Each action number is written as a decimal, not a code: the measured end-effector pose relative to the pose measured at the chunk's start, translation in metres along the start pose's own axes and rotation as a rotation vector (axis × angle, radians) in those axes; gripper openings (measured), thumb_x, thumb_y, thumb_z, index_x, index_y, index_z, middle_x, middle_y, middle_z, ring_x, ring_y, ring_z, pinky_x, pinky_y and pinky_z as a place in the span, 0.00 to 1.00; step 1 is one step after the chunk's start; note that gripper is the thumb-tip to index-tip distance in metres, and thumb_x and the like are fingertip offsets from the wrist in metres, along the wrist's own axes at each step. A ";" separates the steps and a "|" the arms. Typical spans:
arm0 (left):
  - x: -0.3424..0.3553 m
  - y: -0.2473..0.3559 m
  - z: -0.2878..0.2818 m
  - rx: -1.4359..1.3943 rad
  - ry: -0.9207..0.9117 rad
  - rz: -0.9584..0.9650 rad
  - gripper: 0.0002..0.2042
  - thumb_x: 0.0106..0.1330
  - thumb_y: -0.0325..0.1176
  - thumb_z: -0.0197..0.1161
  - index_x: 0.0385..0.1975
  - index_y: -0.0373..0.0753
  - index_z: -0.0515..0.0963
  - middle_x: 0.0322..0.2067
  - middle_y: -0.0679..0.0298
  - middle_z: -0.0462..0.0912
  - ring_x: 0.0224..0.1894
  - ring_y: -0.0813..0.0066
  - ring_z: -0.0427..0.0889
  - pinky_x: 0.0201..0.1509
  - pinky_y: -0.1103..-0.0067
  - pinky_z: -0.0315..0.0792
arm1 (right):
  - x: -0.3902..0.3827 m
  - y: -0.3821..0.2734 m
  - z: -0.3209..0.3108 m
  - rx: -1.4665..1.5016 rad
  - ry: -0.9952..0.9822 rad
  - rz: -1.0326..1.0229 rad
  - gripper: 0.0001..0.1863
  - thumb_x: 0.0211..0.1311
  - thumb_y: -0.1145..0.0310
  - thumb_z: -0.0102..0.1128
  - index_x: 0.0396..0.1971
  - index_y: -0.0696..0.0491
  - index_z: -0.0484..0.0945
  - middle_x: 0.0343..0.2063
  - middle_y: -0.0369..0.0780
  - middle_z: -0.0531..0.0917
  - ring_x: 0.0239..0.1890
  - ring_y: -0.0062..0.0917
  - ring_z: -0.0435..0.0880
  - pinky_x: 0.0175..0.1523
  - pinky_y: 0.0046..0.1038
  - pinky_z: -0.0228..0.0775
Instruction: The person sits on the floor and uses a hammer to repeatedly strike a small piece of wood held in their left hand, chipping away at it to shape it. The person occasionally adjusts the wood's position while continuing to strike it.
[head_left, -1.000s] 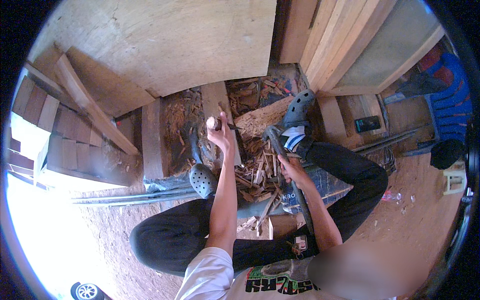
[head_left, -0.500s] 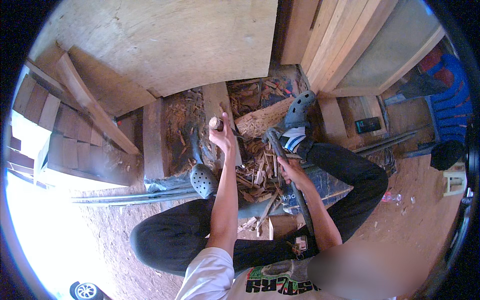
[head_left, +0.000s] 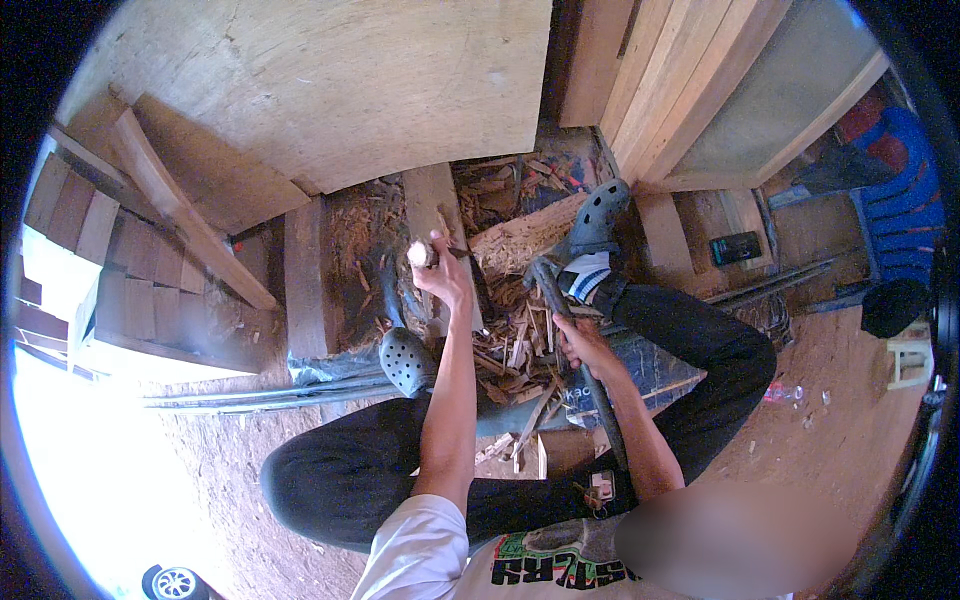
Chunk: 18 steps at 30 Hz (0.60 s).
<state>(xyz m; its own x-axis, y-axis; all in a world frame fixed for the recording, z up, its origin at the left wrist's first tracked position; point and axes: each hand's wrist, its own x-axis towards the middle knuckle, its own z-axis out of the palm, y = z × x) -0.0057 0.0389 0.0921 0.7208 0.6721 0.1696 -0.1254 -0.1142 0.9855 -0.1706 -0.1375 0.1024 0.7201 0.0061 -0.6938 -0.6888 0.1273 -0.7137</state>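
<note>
Wooden handle (head_left: 420, 253): stands over the gap between the clogs, its round, pale, blunt end turned up toward the camera; its lower end is hidden, so what it carries cannot be told.
Left hand (head_left: 446, 281): gripping the wooden handle just below that pale end, fingers wrapped round it.
Handle's feel: probably stiff and fairly light, hard to break; its rounded sides could twist in a loose palm. The best hold looks to be around the shaft, clear of the blunt top.
Dark stick (head_left: 603, 415): slopes from beside the right clog (head_left: 598, 215) down toward the lap, with a bent, thicker head at its far end.
Right hand (head_left: 587, 346): gripping the dark stick partway along its shaft, fingers curled round.
Stick's feel: likely rigid and heavier toward the bent head; a hold farther back would give more swing, one nearer the head more control.
Pale log (head_left: 528, 237): lies between the plank (head_left: 430, 200) and the right clog, its surface rough; it looks heavy and firm, though the rough face may shed splinters.
Wood chips (head_left: 522, 343): heaped between the left clog (head_left: 405, 362) and the dark stick; dry-looking, light, brittle and sharp-edged.
</note>
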 end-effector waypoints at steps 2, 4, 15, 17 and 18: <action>0.005 -0.001 0.004 -0.090 0.055 0.005 0.15 0.60 0.41 0.63 0.25 0.33 0.76 0.24 0.64 0.80 0.25 0.75 0.74 0.33 0.77 0.68 | 0.000 0.001 0.000 -0.019 0.014 -0.014 0.24 0.57 0.42 0.54 0.19 0.47 0.63 0.09 0.26 0.61 0.09 0.12 0.59 0.14 0.17 0.49; 0.012 -0.002 0.008 -0.142 0.082 -0.023 0.14 0.60 0.40 0.63 0.25 0.32 0.76 0.23 0.64 0.80 0.25 0.77 0.74 0.32 0.78 0.68 | 0.001 0.003 0.001 -0.026 0.032 -0.001 0.24 0.57 0.42 0.54 0.18 0.47 0.63 0.09 0.26 0.61 0.09 0.11 0.59 0.14 0.17 0.49; -0.002 -0.013 0.004 0.109 0.019 -0.034 0.12 0.58 0.37 0.65 0.27 0.33 0.77 0.23 0.62 0.80 0.25 0.75 0.77 0.32 0.76 0.70 | 0.005 0.008 0.002 -0.058 0.020 -0.013 0.24 0.57 0.41 0.53 0.18 0.47 0.63 0.09 0.26 0.61 0.09 0.11 0.59 0.14 0.17 0.49; -0.002 -0.012 0.003 0.139 0.044 0.038 0.12 0.58 0.37 0.65 0.26 0.33 0.76 0.22 0.63 0.79 0.24 0.75 0.76 0.31 0.77 0.70 | 0.005 0.007 0.003 -0.038 0.012 0.022 0.24 0.57 0.41 0.52 0.17 0.47 0.63 0.09 0.26 0.61 0.09 0.11 0.58 0.14 0.17 0.49; -0.004 -0.011 0.003 0.113 0.064 0.104 0.13 0.59 0.37 0.64 0.25 0.32 0.75 0.21 0.62 0.79 0.24 0.75 0.76 0.29 0.77 0.70 | 0.005 0.007 0.003 -0.032 0.029 0.037 0.24 0.58 0.43 0.53 0.17 0.47 0.64 0.09 0.26 0.62 0.08 0.12 0.59 0.13 0.18 0.49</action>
<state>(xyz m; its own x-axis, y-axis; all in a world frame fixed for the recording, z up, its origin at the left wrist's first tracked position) -0.0046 0.0352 0.0801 0.6628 0.6971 0.2735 -0.1168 -0.2645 0.9573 -0.1716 -0.1338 0.0946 0.6918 -0.0188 -0.7218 -0.7174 0.0955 -0.6901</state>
